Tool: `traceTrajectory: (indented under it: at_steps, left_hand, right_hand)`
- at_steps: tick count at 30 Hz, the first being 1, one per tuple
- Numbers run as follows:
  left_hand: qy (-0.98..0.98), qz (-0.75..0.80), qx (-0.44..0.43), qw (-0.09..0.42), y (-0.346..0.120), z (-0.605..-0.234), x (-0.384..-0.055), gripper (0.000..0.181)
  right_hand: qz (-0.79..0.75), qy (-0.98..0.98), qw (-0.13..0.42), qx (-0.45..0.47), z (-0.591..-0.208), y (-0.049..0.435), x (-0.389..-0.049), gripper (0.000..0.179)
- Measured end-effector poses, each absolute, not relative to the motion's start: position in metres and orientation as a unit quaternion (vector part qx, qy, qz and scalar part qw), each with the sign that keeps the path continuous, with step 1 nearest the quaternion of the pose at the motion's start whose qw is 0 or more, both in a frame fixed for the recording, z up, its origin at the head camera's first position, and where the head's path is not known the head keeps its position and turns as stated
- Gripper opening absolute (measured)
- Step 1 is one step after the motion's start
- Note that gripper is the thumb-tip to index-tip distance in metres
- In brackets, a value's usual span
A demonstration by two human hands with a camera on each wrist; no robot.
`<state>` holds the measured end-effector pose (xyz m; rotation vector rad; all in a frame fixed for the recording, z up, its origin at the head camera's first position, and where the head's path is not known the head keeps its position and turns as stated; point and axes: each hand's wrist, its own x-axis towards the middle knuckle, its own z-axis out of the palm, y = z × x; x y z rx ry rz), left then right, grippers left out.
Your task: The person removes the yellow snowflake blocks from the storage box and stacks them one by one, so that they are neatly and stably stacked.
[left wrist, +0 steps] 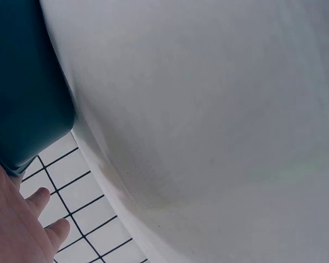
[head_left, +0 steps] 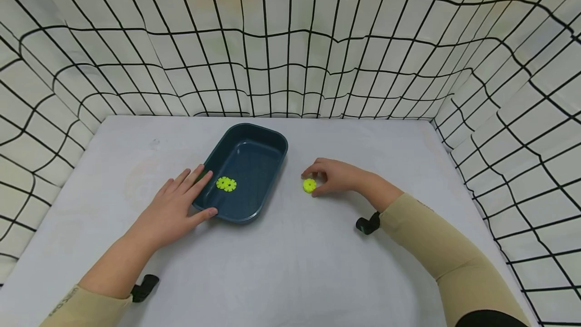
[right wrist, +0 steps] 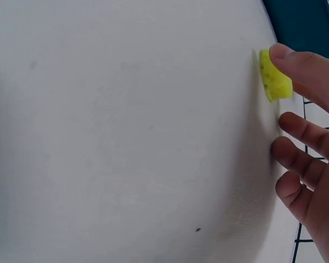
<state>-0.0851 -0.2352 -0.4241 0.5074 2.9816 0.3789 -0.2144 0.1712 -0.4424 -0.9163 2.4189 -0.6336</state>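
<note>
A dark blue rectangular tray [head_left: 254, 163] stands slanted on the white table, left of centre. Two lime-yellow flower-shaped discs [head_left: 226, 183] lie overlapping inside it. My left hand [head_left: 174, 211] rests at the tray's left side and near corner, fingers spread and mostly straight. To the right of the tray, my right hand [head_left: 338, 175] pinches another lime-yellow notched piece [head_left: 309, 185] between thumb and index finger, at the table surface. In the right wrist view this yellow piece [right wrist: 275, 76] looks thick, with the thumb over it. The other fingers are bent and hold nothing.
Black grid netting [head_left: 290, 39] over white sheeting encloses the back and sides of the table [head_left: 290, 276]. A small black device [head_left: 368, 223] sits at the right wrist, and a similar black device [head_left: 145, 288] at the left.
</note>
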Motion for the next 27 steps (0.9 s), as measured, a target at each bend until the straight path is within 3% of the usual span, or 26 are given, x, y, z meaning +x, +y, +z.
traceTrajectory:
  at_steps: [14, 27]
  left_hand:
    - [0.977, 0.122, 0.167, 0.049, -0.234, -0.424, -0.085, 0.095]
    - [0.978, 0.115, 0.166, 0.043, -0.235, -0.425, -0.085, 0.094]
  right_hand:
    - [-0.299, 0.856, 0.227, -0.354, -0.417, 0.159, -0.224, 0.04]
    - [-0.317, 0.832, 0.236, -0.391, -0.388, 0.1, -0.239, 0.038]
